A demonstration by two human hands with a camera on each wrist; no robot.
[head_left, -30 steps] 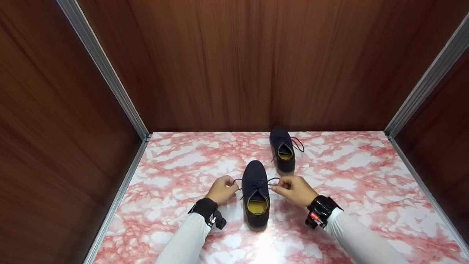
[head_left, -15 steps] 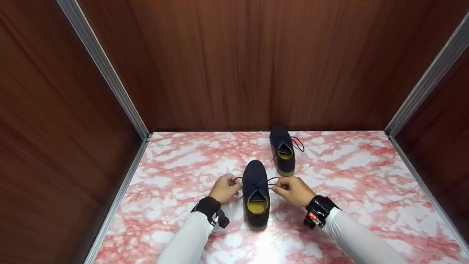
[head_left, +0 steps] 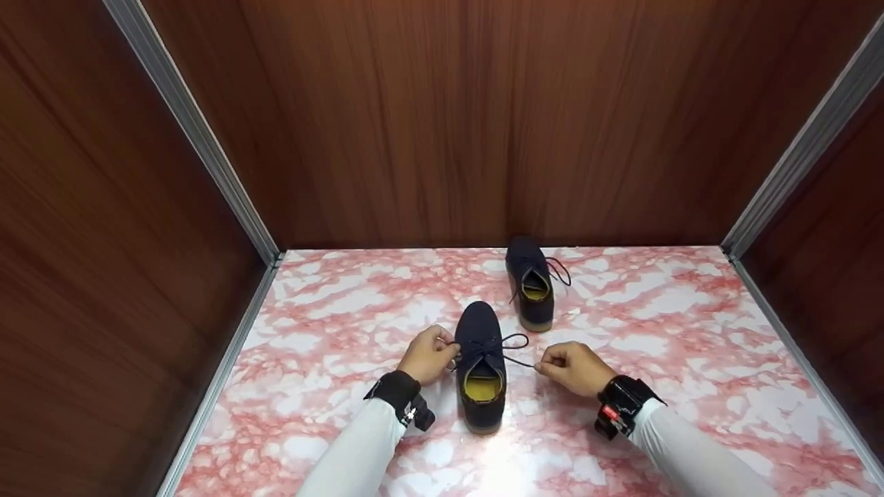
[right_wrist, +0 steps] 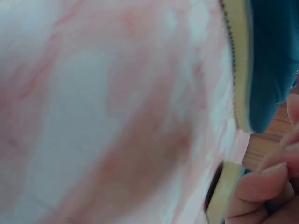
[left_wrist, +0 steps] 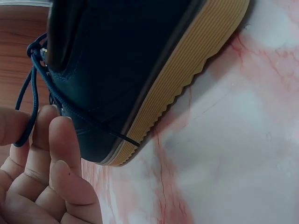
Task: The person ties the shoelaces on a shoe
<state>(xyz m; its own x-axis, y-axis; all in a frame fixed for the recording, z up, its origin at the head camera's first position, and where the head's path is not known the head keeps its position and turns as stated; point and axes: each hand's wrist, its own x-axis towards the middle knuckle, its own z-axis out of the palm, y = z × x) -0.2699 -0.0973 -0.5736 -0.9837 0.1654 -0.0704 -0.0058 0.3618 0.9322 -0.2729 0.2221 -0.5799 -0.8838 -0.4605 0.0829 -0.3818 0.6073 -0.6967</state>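
Note:
A dark navy lace-up shoe (head_left: 478,321) with a yellow insole stands upright on the table, toe pointing away. At its left side, my left hand (head_left: 429,353) pinches a lace loop (left_wrist: 33,100) between thumb and fingertips. A loose lace end (left_wrist: 103,126) hangs across the shoe's side to its tan ridged sole (left_wrist: 173,79). My right hand (head_left: 577,368) is to the right of the shoe, pinching a lace (head_left: 519,363) that stretches from the knot. Above that lace, another loop stands free from the shoe. In the right wrist view, the right fingertips (right_wrist: 264,184) are partly cut off.
A matching shoe (head_left: 521,252) stands farther back to the right, near the brown wood-look back panel (head_left: 428,124), its laces loose at the side. Similar panels with grey metal corner strips (head_left: 200,131) enclose both sides. The table surface (head_left: 331,386) has a red-and-white marbled pattern.
My right hand has moved right and slightly toward me, drawing a lace out from the shoe; the right loop has left its fingers. My left hand has come closer to the shoe.

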